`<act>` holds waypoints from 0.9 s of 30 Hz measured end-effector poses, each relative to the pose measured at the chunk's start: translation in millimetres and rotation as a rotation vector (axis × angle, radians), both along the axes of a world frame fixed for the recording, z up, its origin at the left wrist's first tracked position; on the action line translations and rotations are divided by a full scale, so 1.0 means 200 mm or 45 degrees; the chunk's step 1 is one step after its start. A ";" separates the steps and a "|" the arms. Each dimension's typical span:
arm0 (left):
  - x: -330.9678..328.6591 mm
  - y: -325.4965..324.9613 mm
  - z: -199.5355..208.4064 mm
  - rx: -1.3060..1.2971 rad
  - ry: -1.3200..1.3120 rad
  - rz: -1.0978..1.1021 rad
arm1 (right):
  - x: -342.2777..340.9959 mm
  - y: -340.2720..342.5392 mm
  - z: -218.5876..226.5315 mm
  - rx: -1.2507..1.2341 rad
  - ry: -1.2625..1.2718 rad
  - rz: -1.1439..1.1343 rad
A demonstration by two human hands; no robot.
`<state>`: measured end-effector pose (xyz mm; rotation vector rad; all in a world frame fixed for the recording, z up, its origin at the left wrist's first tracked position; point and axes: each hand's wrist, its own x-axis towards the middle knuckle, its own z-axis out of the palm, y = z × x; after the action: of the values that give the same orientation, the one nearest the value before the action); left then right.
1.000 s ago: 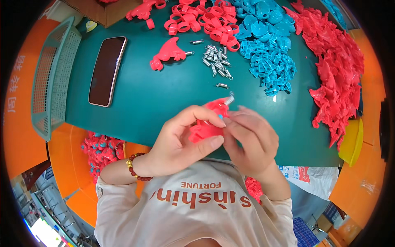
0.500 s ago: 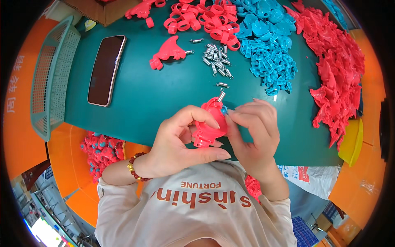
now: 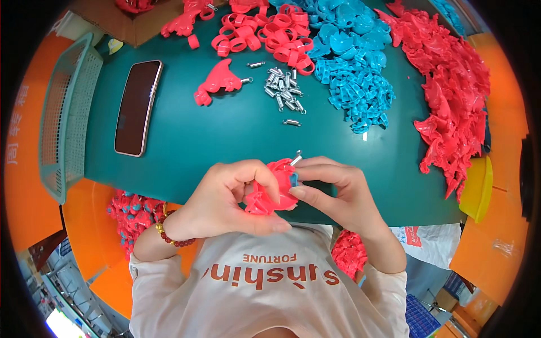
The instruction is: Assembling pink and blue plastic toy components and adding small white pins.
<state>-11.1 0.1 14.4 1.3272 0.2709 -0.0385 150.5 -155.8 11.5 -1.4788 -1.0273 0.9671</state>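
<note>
The red moulded plastic piece (image 3: 274, 188) looks smooth and slightly glossy. The small coiled metal springs (image 3: 283, 89) shine silvery. The dark green tabletop (image 3: 225, 141) is matt; the black slab phone (image 3: 137, 107) has glossy glass.

- Left hand (image 3: 225, 197) and right hand (image 3: 338, 191) grip one red plastic part (image 3: 273, 188) together — a small metal spring (image 3: 295, 158) pokes from its top.
- Green counter (image 3: 225, 135) carries loose springs (image 3: 284, 89), a phone (image 3: 138, 107), blue pieces (image 3: 355, 67).

The right hand (image 3: 344, 191) has drawn in; its spring (image 3: 296, 158) now apparently meets the red part (image 3: 273, 188).
</note>
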 end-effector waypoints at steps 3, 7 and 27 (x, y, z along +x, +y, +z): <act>0.04 -0.03 0.04 -0.409 -0.036 0.146 | 0.07 0.04 0.10 -0.176 -0.058 0.069; 0.05 0.00 0.03 -0.366 -0.198 0.118 | 0.28 0.15 0.21 -0.054 -0.556 0.052; 0.06 -0.01 0.00 -0.340 -0.052 0.038 | 0.90 0.62 0.01 -0.017 -1.697 -0.023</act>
<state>0.4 -1.3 13.8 1.0577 0.2417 -0.0217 330.8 -32.2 13.6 -2.1367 -1.8784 -0.1907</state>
